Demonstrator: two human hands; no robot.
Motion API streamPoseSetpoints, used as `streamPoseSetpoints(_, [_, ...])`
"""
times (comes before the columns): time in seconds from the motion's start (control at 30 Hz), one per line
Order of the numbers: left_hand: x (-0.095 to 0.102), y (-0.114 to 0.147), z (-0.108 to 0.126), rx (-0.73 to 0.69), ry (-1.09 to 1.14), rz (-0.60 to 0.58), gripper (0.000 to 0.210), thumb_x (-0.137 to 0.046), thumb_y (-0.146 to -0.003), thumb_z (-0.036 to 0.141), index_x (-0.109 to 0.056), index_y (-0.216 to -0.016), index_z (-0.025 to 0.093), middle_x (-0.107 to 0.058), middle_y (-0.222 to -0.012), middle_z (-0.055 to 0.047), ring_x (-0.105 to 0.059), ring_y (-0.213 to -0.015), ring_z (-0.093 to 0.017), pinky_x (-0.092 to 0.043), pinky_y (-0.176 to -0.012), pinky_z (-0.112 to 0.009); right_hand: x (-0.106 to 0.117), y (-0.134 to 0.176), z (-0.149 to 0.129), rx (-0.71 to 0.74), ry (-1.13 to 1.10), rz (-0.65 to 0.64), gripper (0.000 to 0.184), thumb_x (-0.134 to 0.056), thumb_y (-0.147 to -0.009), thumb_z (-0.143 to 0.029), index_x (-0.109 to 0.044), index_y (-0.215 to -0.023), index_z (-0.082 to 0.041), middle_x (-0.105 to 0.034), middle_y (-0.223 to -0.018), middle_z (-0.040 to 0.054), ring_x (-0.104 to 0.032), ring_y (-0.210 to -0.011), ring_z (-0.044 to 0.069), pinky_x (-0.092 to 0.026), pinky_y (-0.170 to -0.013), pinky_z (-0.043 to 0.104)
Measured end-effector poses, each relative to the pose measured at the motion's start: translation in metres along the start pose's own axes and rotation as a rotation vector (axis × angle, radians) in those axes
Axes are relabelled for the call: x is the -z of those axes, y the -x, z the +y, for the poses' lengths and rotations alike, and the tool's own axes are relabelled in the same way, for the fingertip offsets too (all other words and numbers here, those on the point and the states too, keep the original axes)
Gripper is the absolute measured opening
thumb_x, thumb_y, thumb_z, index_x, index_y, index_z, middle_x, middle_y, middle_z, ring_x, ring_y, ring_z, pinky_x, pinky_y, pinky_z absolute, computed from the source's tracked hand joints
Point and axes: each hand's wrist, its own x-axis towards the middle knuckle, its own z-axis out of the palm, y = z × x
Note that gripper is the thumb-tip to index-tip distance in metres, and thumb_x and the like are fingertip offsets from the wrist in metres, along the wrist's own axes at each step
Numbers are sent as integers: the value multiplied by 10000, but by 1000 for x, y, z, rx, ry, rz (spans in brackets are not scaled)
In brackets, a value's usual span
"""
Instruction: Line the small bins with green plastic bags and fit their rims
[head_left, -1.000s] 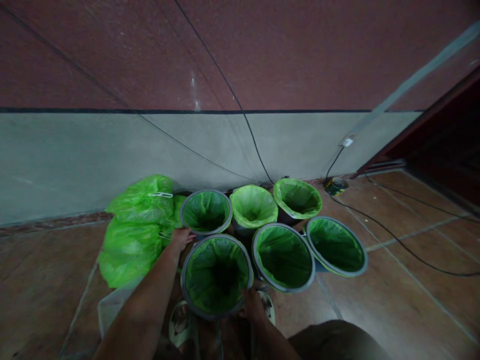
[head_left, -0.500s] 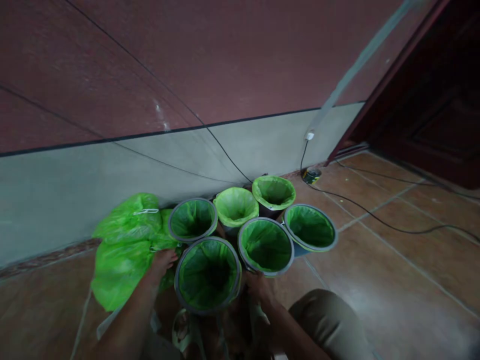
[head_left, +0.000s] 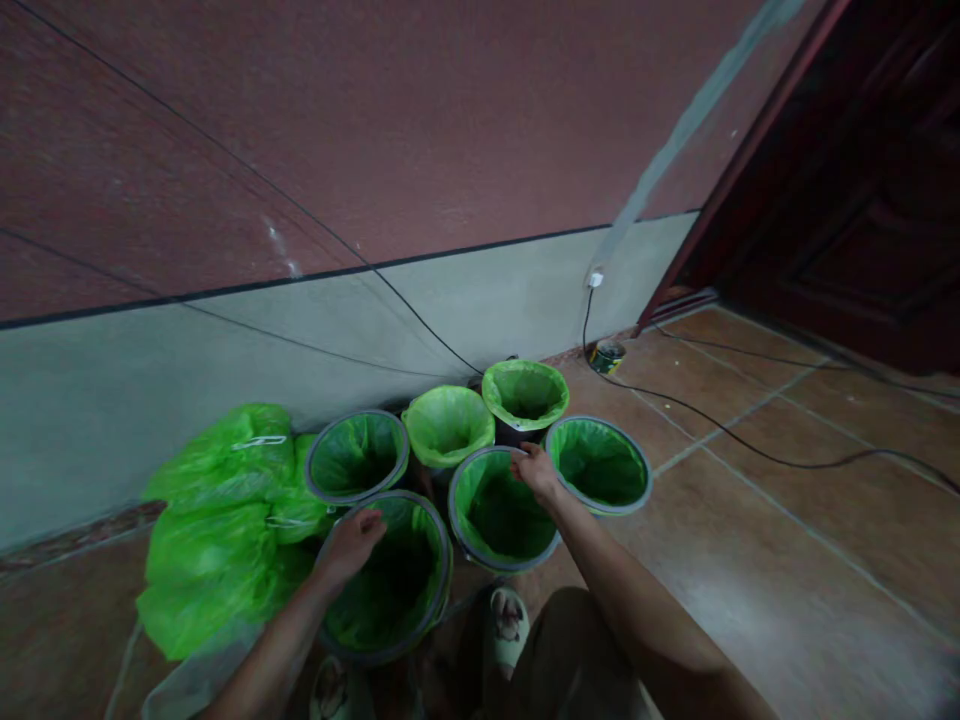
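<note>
My left hand (head_left: 355, 545) is over the left rim of the front-left bin (head_left: 442, 560), its fingers curled and no object visible in them. My right hand (head_left: 535, 472) is over the far right edge of the front-middle bin (head_left: 480, 545). Its fingers are partly bent and a little apart, with nothing seen in them. Both bins have grey rims and green bag liners. Behind them stand another grey-rimmed bin (head_left: 360, 455) and a bin with its light green liner folded over the rim (head_left: 450, 425). Whether either hand touches a rim is unclear.
Filled green bags (head_left: 210, 550) lie at the left by the wall. Two more lined bins stand at the right, one at the back (head_left: 525, 390) and one in front (head_left: 600, 465). A small can (head_left: 607, 356) and a black cable (head_left: 750, 445) are on the tiled floor.
Both hands have risen from beside the front bins to above them, the right one reaching farther forward. The view has shifted, so the bins appear farther left.
</note>
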Motion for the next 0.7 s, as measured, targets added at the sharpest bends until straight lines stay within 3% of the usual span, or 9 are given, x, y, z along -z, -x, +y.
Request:
streamPoseSetpoints(0.1, [-11,-4,9,-46,7,-92,424,-576,-722,432,-671,-1027,152,-754,-946,-98,-708,-958,-282,-540,-896,-414,-29,-49,-8,-100,-125,21,59,-524,-948,-188,-556,-998,-191,-570,-599,-33,-566,-508,119,-510,-487,203])
streamPoseSetpoints(0.2, [-23,-10,15,-88,43,-167,445,-565,-751,479,-663,-1046,160,-751,-974,-97,-708,-939,-267,-535,-899,-402,-49,-96,-13,-161,-227,63,117,-414,-1012,-262,-508,-958,-216,-554,-612,-38,-563,-498,110,-523,-479,198])
streamPoseSetpoints(0.33, [-35,-16,25,-106,56,-186,399,-521,-798,451,-656,-1043,166,-743,-966,-95,-703,-915,-251,-529,-875,-377,-59,-143,-10,-191,-307,145,166,-368,-1018,-272,-478,-900,-234,-541,-648,-42,-545,-493,89,-511,-469,165])
streamPoseSetpoints(0.53, [-28,-16,46,-157,-156,-301,315,-472,-870,353,-651,-1074,193,-745,-995,-69,-688,-932,-222,-484,-892,-346,-65,-175,-3,-165,-314,270,167,-428,-904,-87,-484,-906,-245,-546,-732,-47,-533,-532,73,-531,-523,167])
streamPoseSetpoints(0.7, [-22,-17,40,-118,-301,-331,333,-475,-871,318,-625,-1140,193,-735,-1014,-75,-681,-965,-232,-474,-897,-350,-65,-188,-5,-128,-247,359,298,-384,-864,-40,-496,-1032,-259,-556,-822,-37,-554,-578,87,-551,-568,201])
